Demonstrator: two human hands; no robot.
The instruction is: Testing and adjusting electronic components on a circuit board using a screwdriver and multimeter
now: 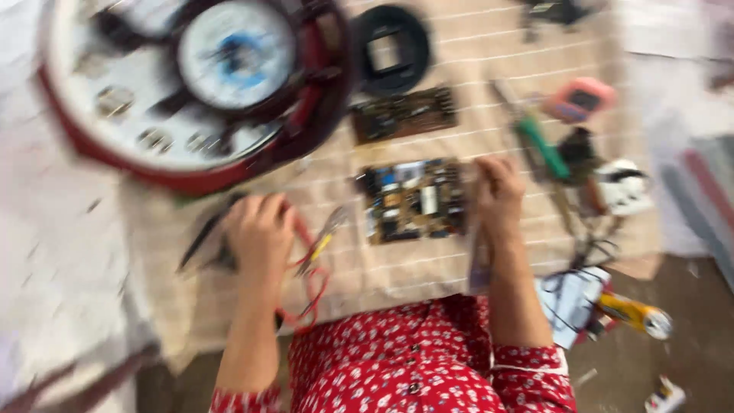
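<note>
Left hand [260, 229] curled, knuckles up, on cloth beside red wire [313, 287] and pliers [325, 233]; what it grips is blurred, cannot tell. Right hand [498, 191] with fingers bent, touching right edge of circuit board [415, 200], which lies on checked cloth [474, 61] between hands. Beyond: second board [404, 113], black ring [392, 47], red-rimmed round appliance [191, 84]. Green-handled screwdriver [541, 147] right of right hand.
</note>
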